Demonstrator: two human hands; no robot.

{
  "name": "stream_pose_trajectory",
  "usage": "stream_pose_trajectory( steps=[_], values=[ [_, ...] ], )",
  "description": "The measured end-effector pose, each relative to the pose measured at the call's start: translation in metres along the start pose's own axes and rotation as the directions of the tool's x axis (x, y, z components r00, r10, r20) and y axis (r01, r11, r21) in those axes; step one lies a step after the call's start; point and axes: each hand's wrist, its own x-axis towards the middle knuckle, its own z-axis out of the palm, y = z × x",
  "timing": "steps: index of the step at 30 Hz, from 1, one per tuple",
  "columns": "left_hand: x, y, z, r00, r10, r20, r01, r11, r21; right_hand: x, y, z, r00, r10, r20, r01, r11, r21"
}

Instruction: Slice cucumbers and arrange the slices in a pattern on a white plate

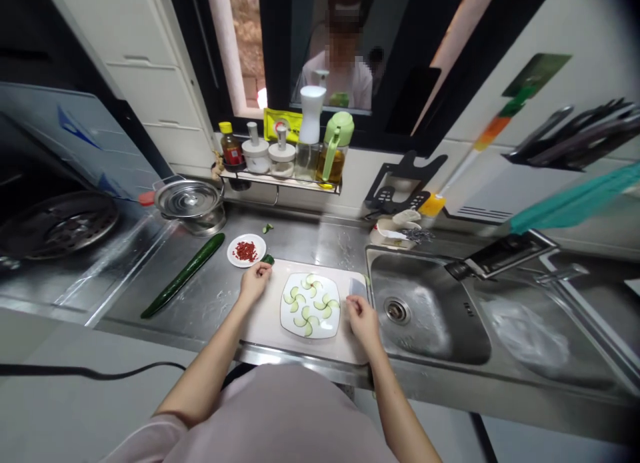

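A squarish white plate [324,329] lies on a pale cutting board [260,316], with cucumber slices [327,306] arranged on it in several pinwheels. At the board's upper left, my left hand [255,283] has its fingertips pinched together, close below a dark green cucumber piece [269,259]. Whether anything small is between those fingers is hidden. My right hand [363,321] is over the board's right side, just beside the plate, fingers curled in; what they hold, if anything, I cannot make out. A flat grey piece [356,287], partly covered, lies just above that hand.
Left of the board are a small dish [233,258] of chopped red bits, a whole cucumber [185,273] and a lidded steel pot [189,203]. A sink [425,309] with a faucet [505,253] is at right. Bottles and jars fill the seasoning rack [280,181] behind.
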Motion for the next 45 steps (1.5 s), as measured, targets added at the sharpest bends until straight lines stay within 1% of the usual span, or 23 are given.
stream_pose_trajectory(
  steps=[3,5,8,10,11,14,17,20,26,32,39,42,45],
  values=[
    [0.018,0.001,-0.013,0.996,-0.027,-0.088,0.025,0.999,-0.024,0.0,-0.003,0.0,1.0,-0.009,-0.008,0.009,1.0,0.013],
    [0.034,0.003,-0.024,0.981,-0.093,-0.173,0.093,0.996,-0.008,0.0,-0.006,0.0,1.0,-0.011,-0.012,0.012,1.0,0.022],
    [0.059,0.009,-0.035,0.933,-0.214,-0.29,0.247,0.965,0.083,-0.001,-0.01,-0.001,1.0,-0.003,-0.008,0.003,0.999,0.033],
    [0.074,0.014,-0.036,0.901,-0.262,-0.345,0.335,0.927,0.17,-0.002,-0.011,-0.001,1.0,-0.001,-0.003,0.001,0.999,0.045],
    [0.08,0.016,-0.035,0.893,-0.274,-0.357,0.362,0.908,0.21,-0.003,-0.011,-0.001,1.0,-0.003,-0.005,0.004,0.999,0.049],
    [0.096,0.02,-0.029,0.893,-0.276,-0.355,0.389,0.87,0.302,-0.006,-0.007,-0.003,1.0,-0.008,-0.013,0.008,0.999,0.034],
    [0.107,0.02,-0.022,0.904,-0.24,-0.355,0.376,0.842,0.387,-0.01,0.0,-0.006,1.0,0.006,-0.011,-0.006,1.0,0.001],
    [0.115,0.018,-0.019,0.916,-0.198,-0.349,0.352,0.814,0.462,-0.015,0.005,-0.01,0.999,0.032,-0.016,-0.033,0.999,-0.023],
    [0.126,0.014,-0.02,0.944,-0.161,-0.289,0.306,0.758,0.576,-0.019,0.006,-0.015,0.998,0.044,-0.045,-0.046,0.998,-0.034],
    [0.13,0.01,-0.019,0.949,-0.143,-0.281,0.297,0.706,0.643,-0.019,0.007,-0.011,0.999,0.028,-0.04,-0.03,0.998,-0.046],
    [0.131,0.007,-0.016,0.953,-0.144,-0.266,0.287,0.709,0.644,-0.022,0.008,-0.008,0.999,0.015,-0.039,-0.017,0.998,-0.057],
    [0.131,0.007,-0.014,0.956,-0.14,-0.258,0.277,0.727,0.629,-0.024,0.01,-0.009,0.999,0.021,-0.037,-0.023,0.998,-0.055],
    [0.13,0.008,-0.011,0.964,-0.133,-0.229,0.248,0.755,0.607,-0.027,0.011,-0.01,0.999,0.023,-0.035,-0.025,0.998,-0.056]
  ],
)
